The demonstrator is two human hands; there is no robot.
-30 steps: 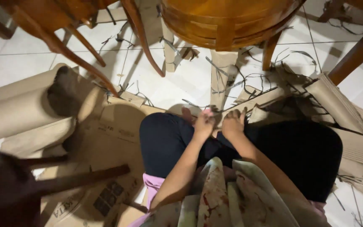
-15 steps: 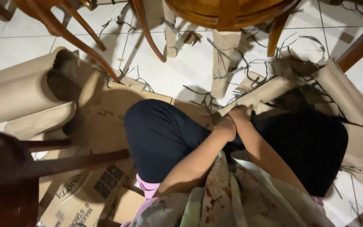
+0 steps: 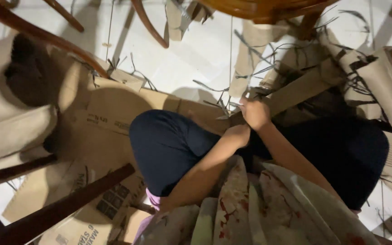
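Floral cloth [image 3: 259,208], pale with red blotches, fills the bottom edge at six o'clock and is cut off there, so the garment's shape cannot be told. Two bare forearms rise out of it toward twelve. Dark navy trousers cover two bent knees, one [image 3: 169,145] at nine o'clock of the hands, the other [image 3: 341,159] at three o'clock and partly lost in shadow.

The left hand [image 3: 237,135] sits just below the right, curled into a loose fist; its fingertips are tucked out of sight, and whether it presses on anything cannot be told. The right hand [image 3: 255,113] is closed around the near end of a long cardboard strip [image 3: 305,86], which runs up toward two o'clock and touches the heap of offcuts there.

Flattened cardboard sheets [image 3: 110,109] lie under the knees toward nine o'clock; their print is too small to matter. Beyond, at nine to ten o'clock, three cardboard rolls [image 3: 14,131] are stacked, cut off by the left edge. Two dark wooden rails [image 3: 64,204] cross at seven o'clock.

Farther out, thin dark trimmings [image 3: 259,59] scatter over the white tiled floor [image 3: 196,59], too tangled to count. Curved wooden chair legs [image 3: 150,27] and a round wooden seat [image 3: 268,7] are cropped at twelve o'clock.
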